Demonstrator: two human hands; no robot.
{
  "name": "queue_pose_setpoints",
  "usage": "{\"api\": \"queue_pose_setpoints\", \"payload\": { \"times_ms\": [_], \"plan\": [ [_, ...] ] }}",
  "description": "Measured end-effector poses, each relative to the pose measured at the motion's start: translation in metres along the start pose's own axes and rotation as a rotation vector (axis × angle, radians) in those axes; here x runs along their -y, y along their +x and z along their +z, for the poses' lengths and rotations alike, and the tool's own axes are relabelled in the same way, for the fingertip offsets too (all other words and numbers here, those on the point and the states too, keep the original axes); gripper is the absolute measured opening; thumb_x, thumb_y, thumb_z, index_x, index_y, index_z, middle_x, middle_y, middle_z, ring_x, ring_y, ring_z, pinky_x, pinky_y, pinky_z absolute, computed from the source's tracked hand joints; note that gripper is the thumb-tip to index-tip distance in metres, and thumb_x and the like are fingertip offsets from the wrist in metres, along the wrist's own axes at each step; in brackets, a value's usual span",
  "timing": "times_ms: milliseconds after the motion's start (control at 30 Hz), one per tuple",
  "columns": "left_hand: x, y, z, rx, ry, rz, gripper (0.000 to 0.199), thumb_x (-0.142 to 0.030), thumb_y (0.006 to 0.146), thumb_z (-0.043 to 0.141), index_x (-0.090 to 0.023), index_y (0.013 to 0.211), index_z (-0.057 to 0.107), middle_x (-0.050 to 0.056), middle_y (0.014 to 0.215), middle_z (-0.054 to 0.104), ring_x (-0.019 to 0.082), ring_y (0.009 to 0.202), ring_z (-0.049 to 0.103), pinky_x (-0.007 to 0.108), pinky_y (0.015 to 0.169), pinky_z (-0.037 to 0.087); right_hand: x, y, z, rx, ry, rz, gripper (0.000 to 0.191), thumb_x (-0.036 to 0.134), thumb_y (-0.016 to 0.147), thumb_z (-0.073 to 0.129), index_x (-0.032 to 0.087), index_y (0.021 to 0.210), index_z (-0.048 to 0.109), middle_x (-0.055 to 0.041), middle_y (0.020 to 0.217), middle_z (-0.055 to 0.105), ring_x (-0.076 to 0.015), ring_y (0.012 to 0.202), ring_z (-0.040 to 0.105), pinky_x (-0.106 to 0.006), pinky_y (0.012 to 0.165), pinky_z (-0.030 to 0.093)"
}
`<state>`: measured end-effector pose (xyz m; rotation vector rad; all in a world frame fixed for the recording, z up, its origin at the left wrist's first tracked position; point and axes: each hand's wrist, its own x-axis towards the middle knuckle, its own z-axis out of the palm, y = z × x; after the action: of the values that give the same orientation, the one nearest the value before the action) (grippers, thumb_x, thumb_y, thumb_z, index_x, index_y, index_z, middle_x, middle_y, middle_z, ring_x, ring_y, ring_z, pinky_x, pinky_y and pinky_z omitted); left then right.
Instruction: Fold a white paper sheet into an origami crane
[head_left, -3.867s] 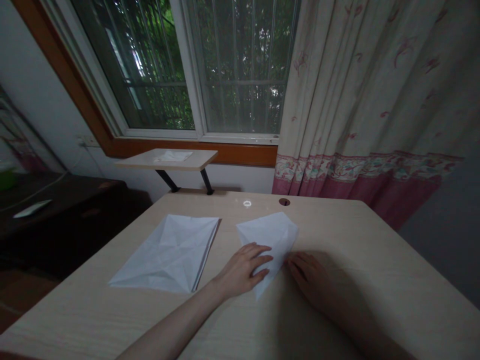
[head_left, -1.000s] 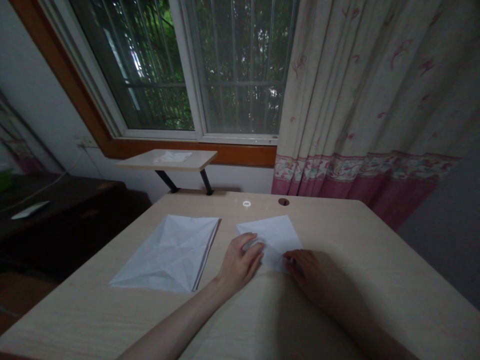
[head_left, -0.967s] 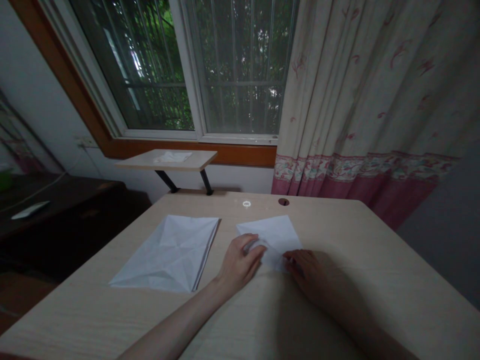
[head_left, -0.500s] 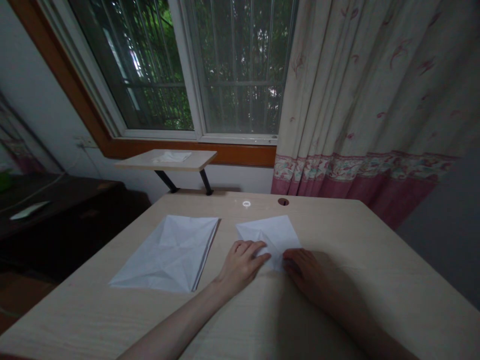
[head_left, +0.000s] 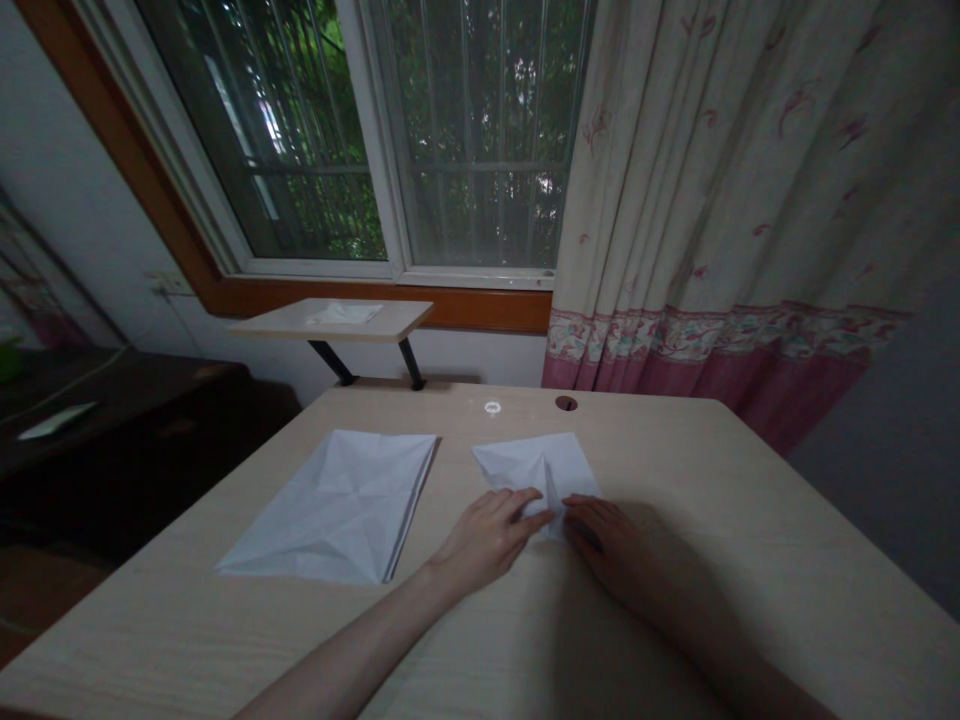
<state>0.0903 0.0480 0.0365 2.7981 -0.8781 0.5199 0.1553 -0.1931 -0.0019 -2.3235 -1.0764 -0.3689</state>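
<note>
A white sheet of paper (head_left: 577, 462), partly folded, lies on the desk with a creased flap standing up near its middle. My left hand (head_left: 491, 535) is at its lower left, with thumb and fingers closing on the raised flap. At the lower right edge, my right hand (head_left: 611, 545) has its fingers curled onto the paper, holding it against the desk. Both hands cover the paper's near part, so the folds beneath them are hidden. To the left of my left hand lies a stack of creased white paper (head_left: 345, 500).
The light wood desk (head_left: 465, 640) carries a small raised shelf (head_left: 285, 315) at its back left, with a folded white paper (head_left: 352, 313) on it. A cable hole (head_left: 566, 404) sits near the back edge. Behind are a window and a patterned curtain (head_left: 712, 200).
My left hand has shifted slightly right, toward my right hand. The paper's flap under its fingers now stands higher and further right. My right hand has barely moved.
</note>
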Motion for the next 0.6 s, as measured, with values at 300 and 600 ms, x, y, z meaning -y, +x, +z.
{"api": "queue_pose_setpoints", "payload": {
  "times_ms": [300, 600],
  "plan": [
    [0.002, 0.001, -0.001, -0.016, -0.014, -0.063, 0.039, -0.018, 0.095, 0.051, -0.028, 0.133, 0.055, 0.009, 0.139, 0.051, 0.025, 0.112, 0.057, 0.044, 0.092, 0.053, 0.002, 0.0, -0.004, 0.038, -0.051, -0.063, 0.03, 0.019, 0.094, 0.046, 0.022, 0.114, 0.069, -0.0084, 0.121, 0.069, -0.024, 0.112, 0.064, -0.045, 0.098, 0.052],
    [0.004, 0.002, -0.004, -0.047, -0.034, -0.101, 0.034, -0.016, 0.094, 0.052, -0.023, 0.126, 0.057, 0.01, 0.141, 0.05, 0.025, 0.11, 0.059, 0.043, 0.091, 0.055, 0.013, 0.004, -0.011, 0.098, -0.039, -0.088, 0.027, 0.021, 0.095, 0.049, 0.024, 0.112, 0.07, -0.0071, 0.116, 0.071, -0.0232, 0.108, 0.063, -0.043, 0.097, 0.049]
  ]
}}
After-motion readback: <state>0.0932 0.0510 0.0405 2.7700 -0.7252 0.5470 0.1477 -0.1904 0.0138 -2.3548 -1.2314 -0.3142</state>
